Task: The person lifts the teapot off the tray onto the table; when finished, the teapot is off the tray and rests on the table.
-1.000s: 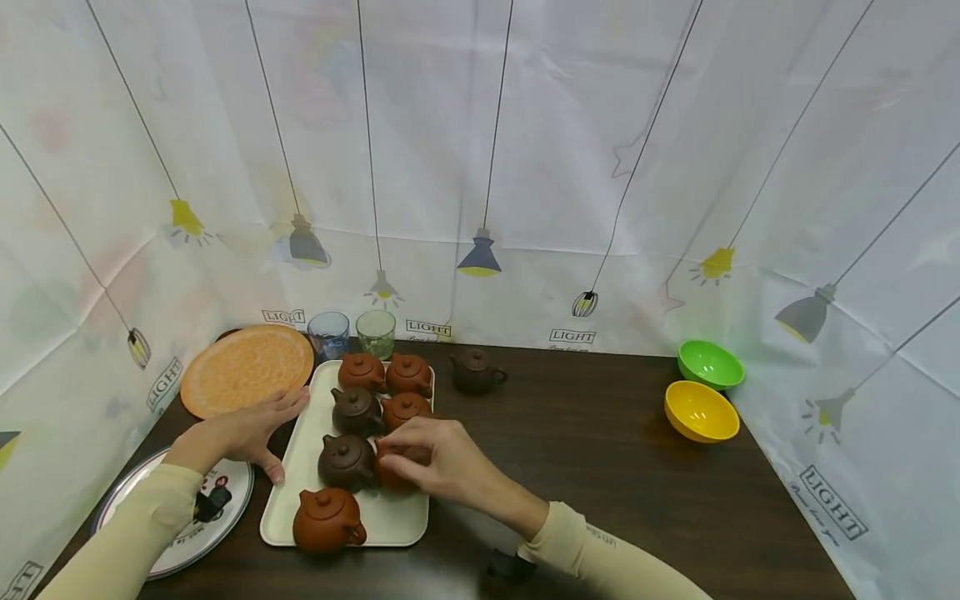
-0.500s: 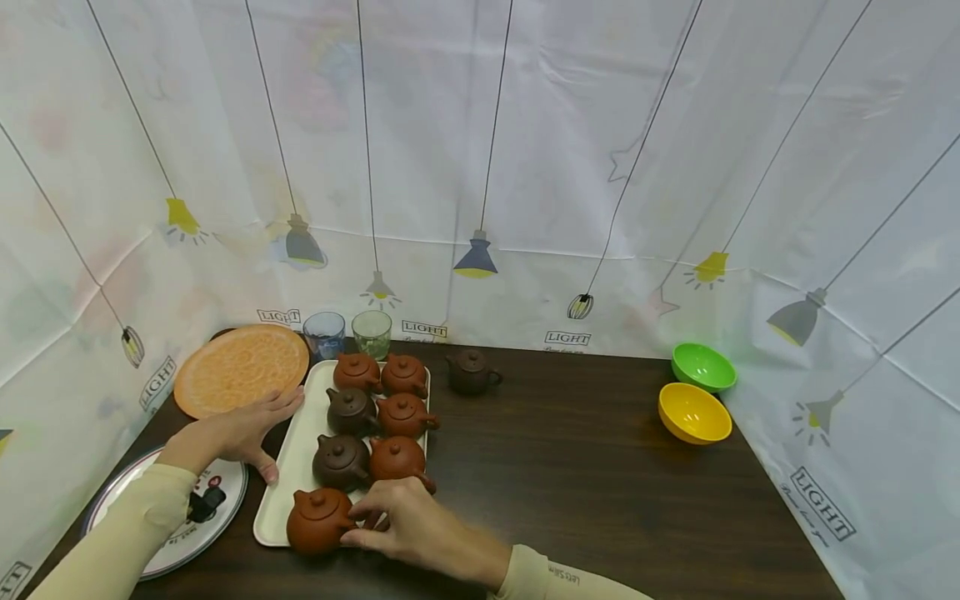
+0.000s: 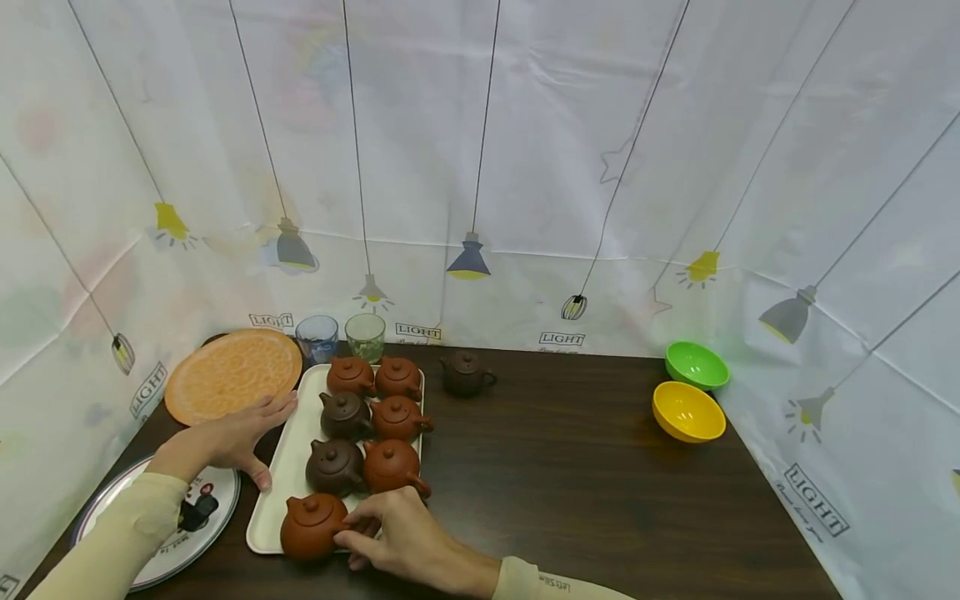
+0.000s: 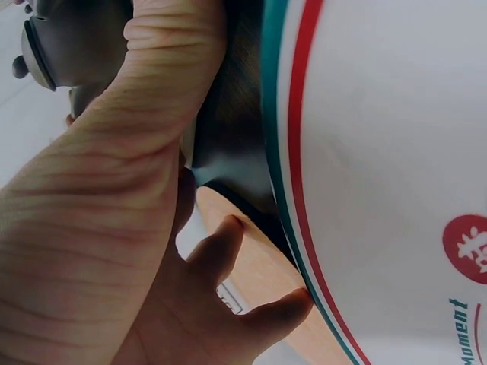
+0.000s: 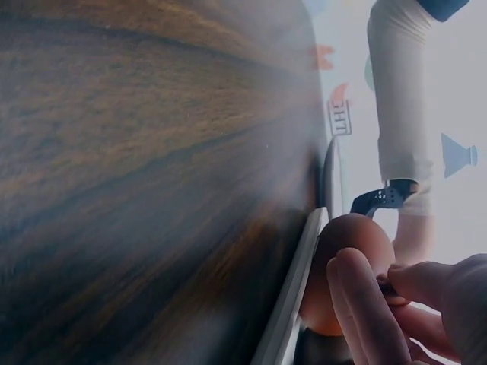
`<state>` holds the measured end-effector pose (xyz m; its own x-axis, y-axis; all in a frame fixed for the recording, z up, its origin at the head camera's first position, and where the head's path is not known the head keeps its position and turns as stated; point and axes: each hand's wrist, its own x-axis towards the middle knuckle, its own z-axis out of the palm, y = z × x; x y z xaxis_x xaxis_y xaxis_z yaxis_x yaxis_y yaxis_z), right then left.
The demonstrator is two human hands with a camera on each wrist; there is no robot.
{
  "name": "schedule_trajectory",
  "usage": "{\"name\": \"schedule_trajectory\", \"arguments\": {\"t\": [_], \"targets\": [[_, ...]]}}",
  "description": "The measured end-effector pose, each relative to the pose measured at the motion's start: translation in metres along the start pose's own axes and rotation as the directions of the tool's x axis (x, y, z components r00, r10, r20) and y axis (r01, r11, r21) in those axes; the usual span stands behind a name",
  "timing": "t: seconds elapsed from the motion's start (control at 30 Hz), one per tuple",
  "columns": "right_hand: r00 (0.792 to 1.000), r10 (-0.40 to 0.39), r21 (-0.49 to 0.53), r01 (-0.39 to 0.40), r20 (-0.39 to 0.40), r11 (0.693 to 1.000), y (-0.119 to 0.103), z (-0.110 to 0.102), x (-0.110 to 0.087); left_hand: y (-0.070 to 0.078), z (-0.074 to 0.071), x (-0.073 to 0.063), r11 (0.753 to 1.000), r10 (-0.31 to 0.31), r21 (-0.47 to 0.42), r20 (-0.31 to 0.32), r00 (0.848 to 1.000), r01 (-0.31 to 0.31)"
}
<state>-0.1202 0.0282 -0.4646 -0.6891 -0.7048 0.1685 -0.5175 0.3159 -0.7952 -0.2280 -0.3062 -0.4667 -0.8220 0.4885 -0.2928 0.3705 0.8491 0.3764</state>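
Note:
A cream tray [image 3: 285,468] carries several small clay teapots in two columns, some reddish-brown and some dark brown. At its front left corner sits a reddish-brown teapot [image 3: 310,528], spout to the left. My right hand [image 3: 411,533] pinches this teapot's handle between thumb and fingers; in the right wrist view the teapot [image 5: 354,234] stands over the tray's rim [image 5: 283,312]. My left hand [image 3: 225,437] lies along the tray's left side, thumb at the rim and fingers extended. A reddish-brown teapot [image 3: 392,465] and a dark brown teapot [image 3: 335,467] stand just behind.
Another dark teapot [image 3: 465,375] is on the table beyond the tray's right side. Left are a round orange-tan mat [image 3: 232,375] and a white plate [image 3: 183,542]. Blue [image 3: 317,337] and green glasses [image 3: 365,335] stand behind. Green [image 3: 697,365] and yellow bowls [image 3: 687,412] are far right.
My right hand has left the reddish-brown teapot in the right column and come forward to the front left teapot's handle. My left hand stays at the tray's side.

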Motion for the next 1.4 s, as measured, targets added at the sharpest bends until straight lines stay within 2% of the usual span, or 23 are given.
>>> {"name": "schedule_trajectory", "arguments": {"t": [0.13, 0.27, 0.57, 0.63, 0.8, 0.9, 0.97, 1.17, 1.37, 1.4], "targets": [[0.999, 0.009, -0.015, -0.010, -0.031, 1.000, -0.002, 0.002, -0.001, 0.000, 0.002, 0.000, 1.000, -0.018, -0.015, 0.006, 1.000, 0.018], [0.998, -0.014, -0.078, 0.009, -0.066, 0.997, -0.002, 0.001, 0.000, 0.000, 0.002, 0.001, 0.999, -0.031, -0.009, 0.004, 1.000, 0.031], [0.982, -0.144, -0.122, 0.129, -0.122, 0.984, -0.003, -0.016, 0.000, 0.000, 0.000, 0.001, 0.999, -0.040, -0.008, 0.014, 0.999, 0.040], [0.980, -0.149, -0.097, 0.137, -0.134, 0.986, -0.006, -0.024, 0.000, 0.000, 0.000, 0.002, 0.999, -0.042, -0.007, 0.016, 0.999, 0.042], [0.978, -0.126, -0.057, 0.118, -0.168, 0.991, -0.012, -0.053, -0.004, -0.002, 0.001, 0.004, 0.999, -0.052, -0.005, 0.023, 0.998, 0.052], [0.968, -0.119, -0.109, 0.097, -0.219, 0.989, -0.010, -0.075, -0.010, -0.003, 0.003, 0.004, 0.999, -0.049, 0.000, 0.016, 0.999, 0.049], [0.962, -0.105, -0.100, 0.082, -0.250, 0.992, -0.007, -0.091, -0.014, -0.003, 0.003, 0.004, 0.999, -0.041, -0.005, 0.010, 0.999, 0.041], [0.917, -0.122, -0.210, 0.043, -0.380, 0.977, 0.016, -0.140, -0.024, -0.003, 0.002, 0.003, 1.000, -0.018, -0.004, -0.004, 1.000, 0.018], [0.875, -0.081, -0.298, -0.075, -0.477, 0.952, 0.047, -0.179, -0.038, -0.002, 0.002, 0.002, 1.000, -0.025, -0.005, 0.000, 1.000, 0.025], [0.869, -0.073, -0.325, -0.104, -0.490, 0.940, 0.052, -0.185, -0.040, -0.002, 0.002, 0.003, 1.000, -0.026, -0.008, 0.001, 1.000, 0.026]]}}
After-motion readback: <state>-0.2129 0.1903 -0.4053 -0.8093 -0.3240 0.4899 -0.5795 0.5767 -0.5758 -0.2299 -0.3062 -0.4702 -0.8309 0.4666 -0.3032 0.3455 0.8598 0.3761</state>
